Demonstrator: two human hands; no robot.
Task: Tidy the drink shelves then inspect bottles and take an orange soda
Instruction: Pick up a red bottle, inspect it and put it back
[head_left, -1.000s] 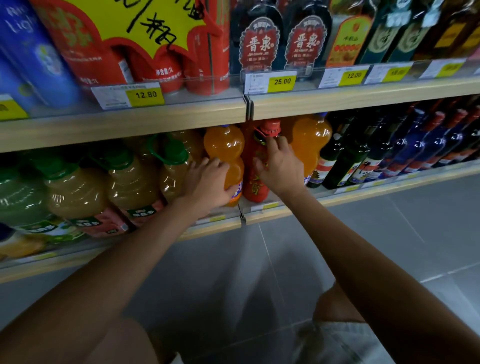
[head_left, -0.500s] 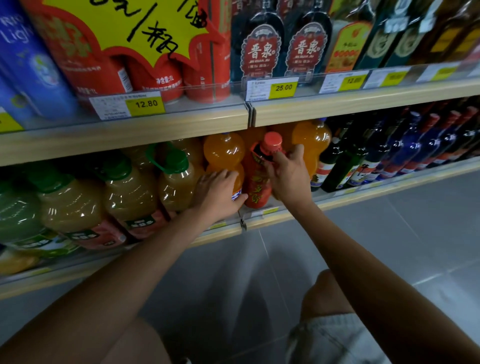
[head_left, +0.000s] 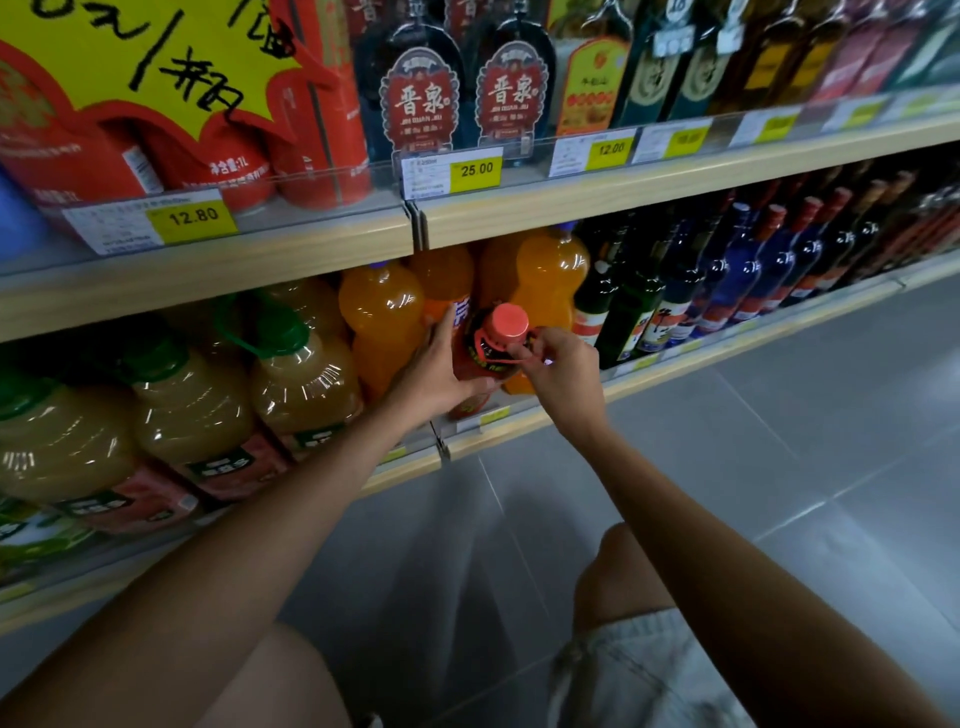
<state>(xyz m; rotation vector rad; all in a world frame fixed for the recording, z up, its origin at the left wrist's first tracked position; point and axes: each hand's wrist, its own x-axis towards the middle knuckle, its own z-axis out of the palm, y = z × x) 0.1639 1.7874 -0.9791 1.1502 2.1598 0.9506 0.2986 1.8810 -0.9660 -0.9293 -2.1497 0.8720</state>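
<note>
Shelves (head_left: 519, 213) of drinks fill our view, with big pale juice jugs (head_left: 192, 415) at lower left and dark glass bottles (head_left: 727, 280) at lower right. Orange soda bottles (head_left: 382, 317) stand between them on the lower shelf, just behind our hands. In front of them, a red bottle (head_left: 480, 369) leans toward us at the shelf edge. Our left hand (head_left: 436, 374) grips its side, thumb curled round it. Our right hand (head_left: 563, 371) pinches the thin loop (head_left: 501, 359) under its red cap (head_left: 510, 321).
</note>
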